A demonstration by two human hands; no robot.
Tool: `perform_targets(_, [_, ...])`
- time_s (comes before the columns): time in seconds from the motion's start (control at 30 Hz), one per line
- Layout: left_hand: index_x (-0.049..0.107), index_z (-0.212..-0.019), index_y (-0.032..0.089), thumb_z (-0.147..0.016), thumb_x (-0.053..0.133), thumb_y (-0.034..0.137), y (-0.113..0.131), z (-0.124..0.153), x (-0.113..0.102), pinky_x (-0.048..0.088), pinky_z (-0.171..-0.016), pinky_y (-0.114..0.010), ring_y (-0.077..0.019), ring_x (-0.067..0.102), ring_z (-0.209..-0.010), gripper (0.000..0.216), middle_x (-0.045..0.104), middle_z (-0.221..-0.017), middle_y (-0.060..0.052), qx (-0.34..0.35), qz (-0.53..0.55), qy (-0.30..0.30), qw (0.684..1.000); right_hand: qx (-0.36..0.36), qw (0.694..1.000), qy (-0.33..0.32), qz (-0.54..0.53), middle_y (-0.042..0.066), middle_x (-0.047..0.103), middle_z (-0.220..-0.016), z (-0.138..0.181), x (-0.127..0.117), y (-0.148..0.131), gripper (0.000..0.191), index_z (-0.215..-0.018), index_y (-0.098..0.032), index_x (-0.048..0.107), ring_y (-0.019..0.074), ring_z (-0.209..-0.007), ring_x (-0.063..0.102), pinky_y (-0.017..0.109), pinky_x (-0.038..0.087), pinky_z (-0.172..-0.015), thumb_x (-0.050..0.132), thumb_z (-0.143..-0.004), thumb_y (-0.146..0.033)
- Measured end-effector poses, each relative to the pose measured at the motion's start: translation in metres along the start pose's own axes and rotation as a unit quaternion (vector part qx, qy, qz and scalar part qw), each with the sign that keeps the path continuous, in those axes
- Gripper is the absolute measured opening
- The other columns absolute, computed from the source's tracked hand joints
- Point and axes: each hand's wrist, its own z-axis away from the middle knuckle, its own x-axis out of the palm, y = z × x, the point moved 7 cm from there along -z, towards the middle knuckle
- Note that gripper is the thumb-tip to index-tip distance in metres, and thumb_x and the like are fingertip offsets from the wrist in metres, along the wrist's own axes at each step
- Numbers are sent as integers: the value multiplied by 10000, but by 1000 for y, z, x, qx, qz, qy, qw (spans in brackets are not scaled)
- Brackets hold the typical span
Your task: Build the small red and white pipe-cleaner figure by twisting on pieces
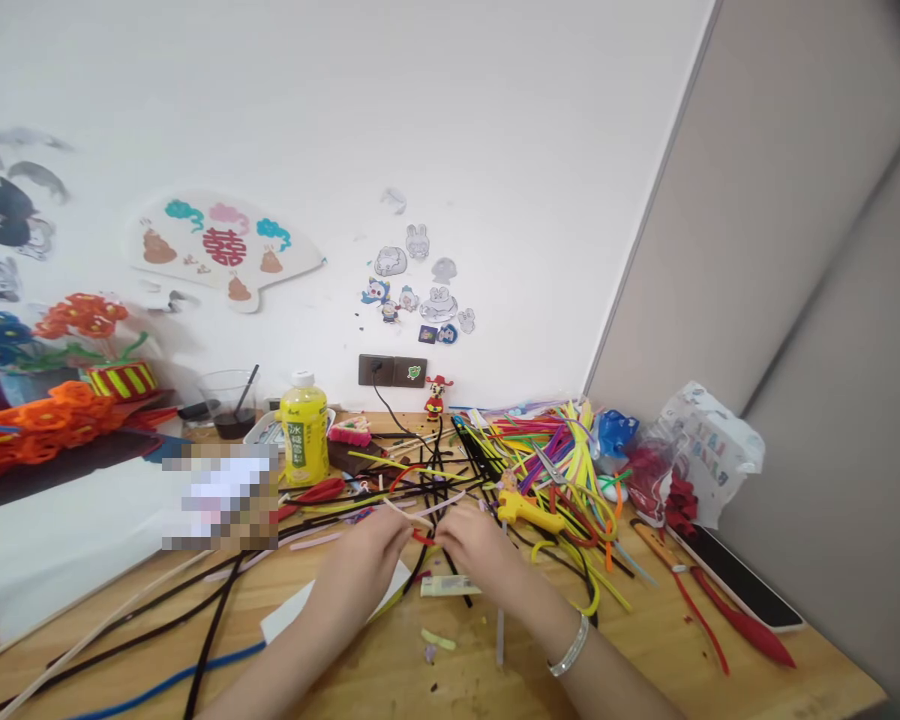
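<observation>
My left hand (379,545) and my right hand (469,538) meet over the middle of the wooden table, fingers pinched close together. A cream pipe cleaner (409,514) slants across the gap between them, and a short red fuzzy piece (424,538) shows just below it. Fingers hide where each piece ends. Under the hands lie a white sheet (289,612) and a small pale-labelled strip (447,586). Black pipe cleaners (221,625) cross the table around my left forearm. A yellow hot glue gun (531,512) lies right of my right hand.
A yellow drink bottle (305,430) and a plastic cup (232,415) stand at the back left. Heaped colourful pipe cleaners (570,450) with scissors (549,463) lie at the back right. Near the right edge are a phone (739,578) and a red-handled tool (746,617).
</observation>
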Motion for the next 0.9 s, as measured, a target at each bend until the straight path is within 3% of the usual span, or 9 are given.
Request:
perform_targets(0.07, [573, -674, 194, -806, 379, 338, -8, -1, -4, 400, -562, -248, -159, 528, -597, 275, 597, -630, -12, -47, 31, 33, 998, 92, 985, 44, -136, 35, 591, -733, -1, -5, 13, 118, -744, -162, 592, 154, -712, 535, 278, 427, -665, 507, -779, -236])
perform_targets(0.17, [568, -652, 182, -795, 383, 395, -16, -2, -4, 382, -518, -238, -150, 503, -551, 316, 575, -581, 1, -91, 70, 53, 992, 174, 926, 62, -330, 15, 585, -662, -1, 1, 20, 206, -737, -157, 596, 139, -642, 551, 268, 448, -641, 529, -754, -351])
perform_targets(0.4, [600, -702, 172, -808, 378, 365, -7, 1, 14, 402, -561, -239, -153, 532, -593, 313, 612, -638, -13, -77, 82, 5, 994, 263, 843, 118, -455, 6, 564, -608, 8, 20, 31, 327, -679, -154, 568, 123, -540, 513, 265, 429, -572, 594, -653, -480])
perform_targets(0.47, [604, -749, 178, -826, 361, 319, -3, 2, 15, 415, -592, -242, -156, 551, -632, 292, 628, -685, -25, -47, 50, -10, 998, 248, 858, 114, -436, 3, 548, -613, 7, 16, 31, 294, -673, -156, 554, 126, -564, 511, 264, 426, -586, 565, -694, -449])
perform_targets(0.53, [608, -802, 188, -832, 350, 243, 1, 2, 13, 422, -623, -251, -165, 564, -682, 265, 636, -740, -42, 9, -19, -22, 1000, 198, 908, 95, -358, 1, 534, -632, 3, 5, 26, 236, -664, -162, 543, 129, -607, 506, 260, 417, -608, 528, -747, -383])
perform_targets(0.63, [604, -847, 200, -799, 370, 121, 12, 4, 13, 422, -663, -283, -185, 564, -741, 251, 631, -792, -53, 112, -148, -41, 982, 50, 987, 11, -151, 7, 538, -684, -3, -8, 6, 170, -666, -172, 548, 135, -689, 486, 258, 391, -655, 485, -798, -258])
perform_targets(0.77, [591, -785, 195, -772, 412, 81, 21, 7, 23, 429, -650, -298, -191, 567, -730, 213, 631, -818, -47, 171, -228, -103, 953, -124, 985, -100, 69, 38, 555, -734, 2, -2, -16, 205, -693, -166, 559, 150, -755, 462, 273, 375, -699, 410, -834, -164])
perform_targets(0.83, [588, -761, 192, -765, 419, 76, 21, 7, 25, 429, -659, -294, -189, 572, -749, 205, 634, -840, -50, 162, -225, -114, 954, -148, 977, -115, 103, 47, 560, -740, 4, 1, -18, 222, -691, -163, 560, 156, -767, 463, 281, 375, -710, 398, -843, -168])
perform_targets(0.9, [589, -776, 193, -775, 399, 87, 16, 6, 20, 426, -666, -286, -182, 574, -753, 217, 635, -833, -50, 126, -192, -92, 969, -113, 987, -84, 77, 45, 565, -754, 2, -3, -13, 207, -714, -166, 566, 155, -772, 472, 279, 379, -713, 412, -847, -206])
